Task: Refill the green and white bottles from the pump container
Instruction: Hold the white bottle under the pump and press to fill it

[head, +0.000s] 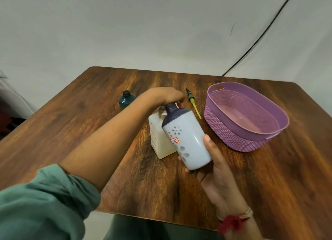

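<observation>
Item: white bottle (186, 141), our R hand (215, 169) wrapped round its base; long axis tilted, neck to 11 o'clock at pump container (158, 139). L hand (161, 96) atop pump, grip hidden. Green bottle (126, 99) 10 o'clock on tabletop.

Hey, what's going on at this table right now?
A person is refilling bottles. Their right hand holds the white bottle tilted, its dark neck brought up to the top of the pale pump container. The left hand rests over that container's top. The green bottle stands uncapped farther back on the wooden table. A cap with a yellow tube lies beside the purple basket.
</observation>
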